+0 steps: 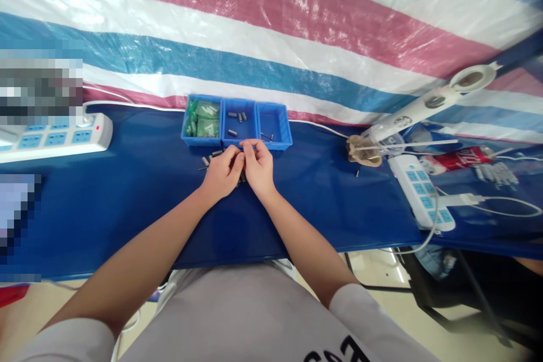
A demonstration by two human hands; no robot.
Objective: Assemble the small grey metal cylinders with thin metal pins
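Note:
My left hand (222,173) and my right hand (259,171) meet over the blue table, fingers pinched together. Whatever sits between their fingertips is too small or too hidden to make out. Small grey metal cylinders (206,161) lie beside and partly under my left hand. Just beyond my hands stand three joined blue bins. The left bin (202,141) holds green items and clear bags of small pale pieces. In the middle bin (239,105) are several grey cylinders (232,132). A few thin, pin-like pieces (268,137) rest in the right bin (275,106).
On the right are a white power strip (418,186), a red bottle (462,158), a white lamp-like arm (418,113) and a small screw (357,173). Another power strip (102,134) lies at left. A striped plastic sheet (271,28) hangs behind the table (139,198).

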